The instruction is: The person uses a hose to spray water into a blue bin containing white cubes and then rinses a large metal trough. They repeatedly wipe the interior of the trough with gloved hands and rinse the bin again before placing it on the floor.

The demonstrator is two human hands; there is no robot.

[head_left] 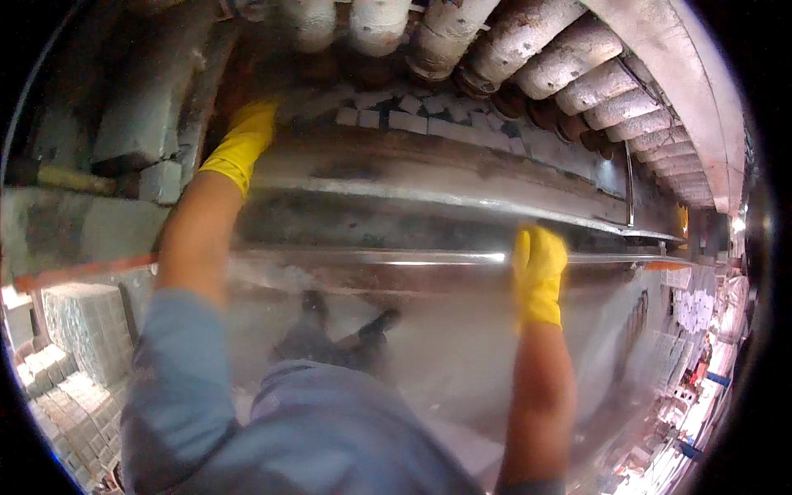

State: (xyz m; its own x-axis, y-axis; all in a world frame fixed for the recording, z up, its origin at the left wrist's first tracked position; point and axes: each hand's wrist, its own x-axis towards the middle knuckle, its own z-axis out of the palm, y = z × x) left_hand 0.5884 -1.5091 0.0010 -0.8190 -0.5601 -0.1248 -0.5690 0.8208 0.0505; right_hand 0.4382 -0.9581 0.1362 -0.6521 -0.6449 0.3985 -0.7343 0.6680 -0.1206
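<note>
My left hand (250,142), in a yellow rubber glove, reaches forward to the far left beside a dark ledge. Motion blurs its fingers, so I cannot tell what it touches. Further right, my right hand (540,276), in a matching glove, is closed in a fist at the long shiny metal rail (429,258). Whatever it may hold is hidden by the glove. Beyond both hands, several small pale square pieces (407,122) lie in rows and loose on a dark bed. A worn metal edge (412,195) runs between that bed and the rail.
Pale, thick cylinders (528,45) line the far side and curve away to the right under a beam (693,82). Grey blocks (140,107) stand at the left. Stacked pale blocks (82,326) are at the lower left. My feet (355,334) stand on the grey floor (445,346).
</note>
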